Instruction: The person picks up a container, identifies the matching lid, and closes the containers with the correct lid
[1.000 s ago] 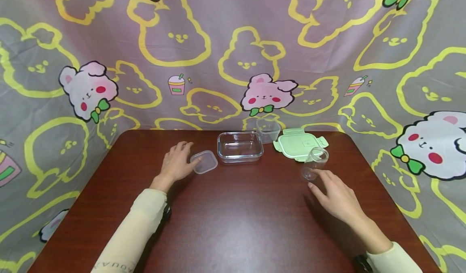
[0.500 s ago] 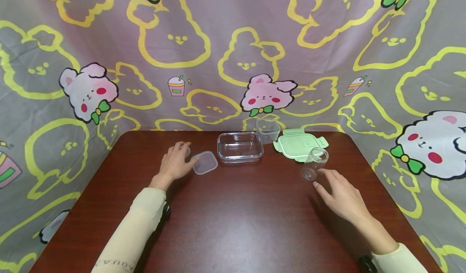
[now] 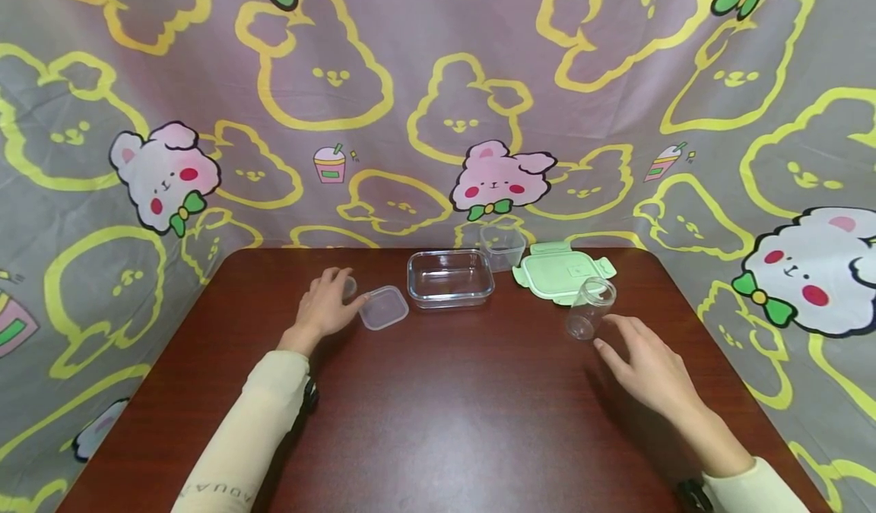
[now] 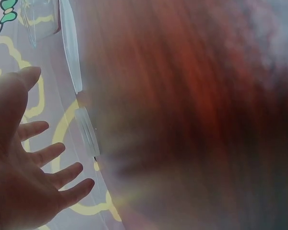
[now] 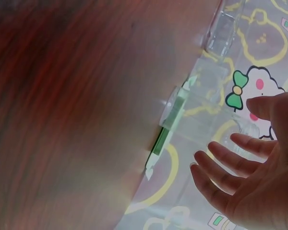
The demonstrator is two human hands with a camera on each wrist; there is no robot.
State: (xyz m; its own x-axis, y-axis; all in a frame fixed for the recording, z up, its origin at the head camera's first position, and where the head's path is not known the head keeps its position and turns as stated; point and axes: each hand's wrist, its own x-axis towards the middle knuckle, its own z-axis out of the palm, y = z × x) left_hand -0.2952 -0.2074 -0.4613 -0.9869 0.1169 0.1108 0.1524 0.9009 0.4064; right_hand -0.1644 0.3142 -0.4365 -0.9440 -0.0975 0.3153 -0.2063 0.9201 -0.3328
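My left hand point(image 3: 323, 309) hovers at the far left of the table with loosely spread fingers and holds nothing. Right beside its fingers lies a small clear round lid point(image 3: 350, 286), partly covered by the hand in the head view. A translucent square lid point(image 3: 384, 307) lies flat just right of the thumb. On the other side, my right hand point(image 3: 646, 365) has relaxed, apart fingers and grips nothing. A clear jar point(image 3: 590, 309) without a cap stands upright just beyond its fingertips. In the right wrist view the green lid point(image 5: 159, 141) shows behind the jar.
A rectangular glass container point(image 3: 450, 279) sits at the back middle, with a clear square plastic box point(image 3: 503, 248) behind its right corner. The green locking lid point(image 3: 557, 271) lies flat behind the jar. A printed cloth point(image 3: 397, 102) hangs around the table point(image 3: 438, 406).
My right hand has drawn back from the jar, a little to the right. My left hand has shifted slightly left, and more of the small round lid shows.
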